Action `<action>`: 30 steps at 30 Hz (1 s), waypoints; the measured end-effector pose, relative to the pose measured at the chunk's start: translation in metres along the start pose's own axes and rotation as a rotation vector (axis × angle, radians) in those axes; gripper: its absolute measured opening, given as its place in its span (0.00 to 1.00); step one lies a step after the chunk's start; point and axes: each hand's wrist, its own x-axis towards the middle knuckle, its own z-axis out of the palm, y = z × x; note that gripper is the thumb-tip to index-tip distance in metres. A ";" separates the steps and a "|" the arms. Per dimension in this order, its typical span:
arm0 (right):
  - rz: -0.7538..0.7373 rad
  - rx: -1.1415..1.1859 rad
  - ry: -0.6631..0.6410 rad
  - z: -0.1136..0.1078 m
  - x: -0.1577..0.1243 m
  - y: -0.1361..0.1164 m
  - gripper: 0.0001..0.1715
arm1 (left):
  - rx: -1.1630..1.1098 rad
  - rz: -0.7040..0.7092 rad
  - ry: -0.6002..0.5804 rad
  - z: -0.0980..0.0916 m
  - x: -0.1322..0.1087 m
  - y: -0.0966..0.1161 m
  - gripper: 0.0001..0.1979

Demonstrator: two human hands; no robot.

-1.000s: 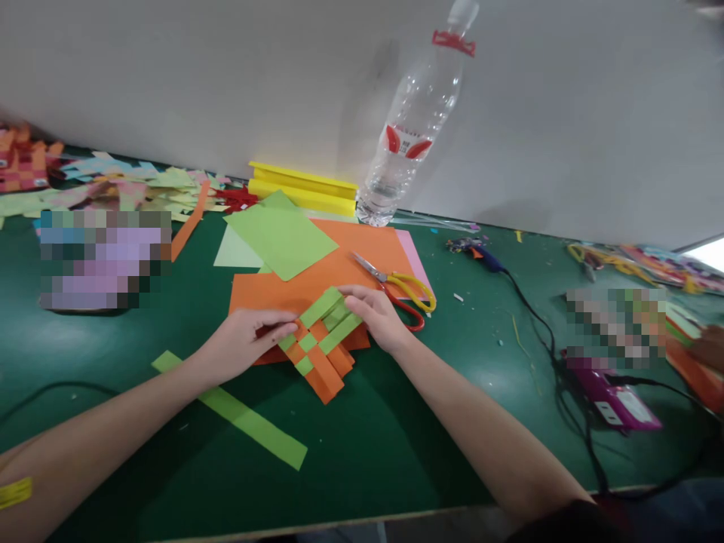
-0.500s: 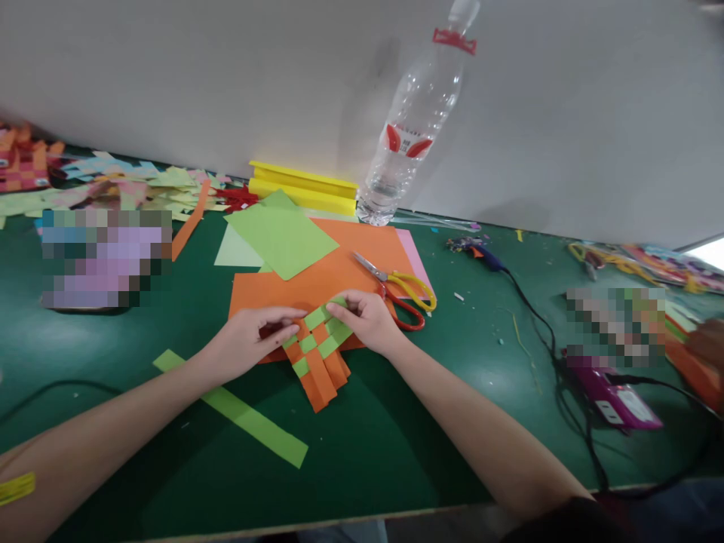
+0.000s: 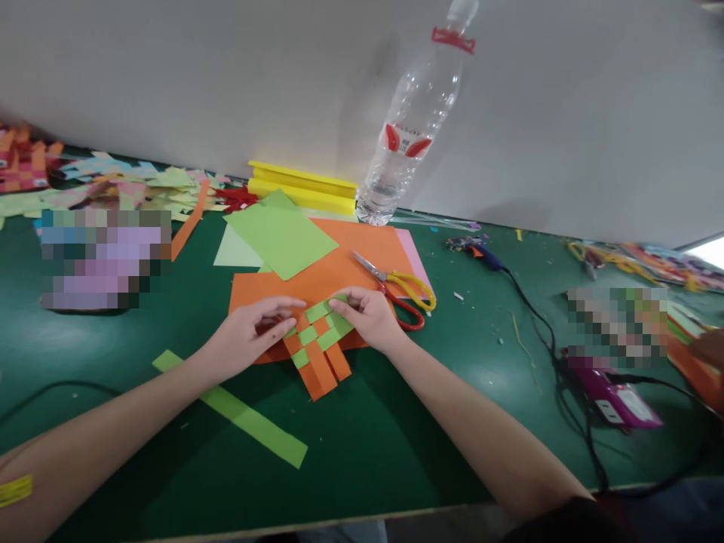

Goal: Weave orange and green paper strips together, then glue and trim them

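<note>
A small woven mat of orange and green paper strips (image 3: pixel 317 343) lies at the near edge of an orange sheet (image 3: pixel 328 275) on the green table (image 3: pixel 362 445). My left hand (image 3: pixel 252 332) presses on the mat's left side, fingers bent and closed on the strips. My right hand (image 3: pixel 367 317) pinches the green strip ends on the mat's right side. A loose green paper strip (image 3: pixel 237 411) lies to the near left of my left forearm.
Scissors with yellow and red handles (image 3: pixel 401 290) lie just right of my right hand. A clear plastic bottle (image 3: pixel 415 124) and a yellow paper stack (image 3: pixel 302 188) stand by the wall. A green sheet (image 3: pixel 280 237) tops the orange one. A purple glue gun (image 3: pixel 614 400) with cables sits right. Paper scraps (image 3: pixel 130 185) lie left.
The woven mat has slid a little up and left onto the orange sheet, and its strips are drawn tighter. Both hands moved closer together with it.
</note>
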 end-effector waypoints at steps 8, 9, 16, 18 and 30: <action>0.014 0.030 0.015 0.000 0.000 0.002 0.16 | 0.020 0.005 -0.028 -0.002 -0.001 0.003 0.16; 0.013 0.026 0.017 0.000 0.000 0.002 0.16 | 0.025 0.010 -0.024 -0.002 -0.001 0.003 0.16; 0.029 0.053 0.025 0.000 0.000 0.000 0.15 | 0.005 -0.005 -0.001 -0.001 -0.001 0.000 0.14; 0.028 0.050 0.034 0.000 0.000 0.000 0.16 | -0.007 -0.001 0.018 -0.001 -0.001 0.000 0.14; -0.031 -0.014 -0.062 0.011 -0.009 -0.010 0.13 | -0.070 0.012 -0.109 0.002 -0.001 0.006 0.19</action>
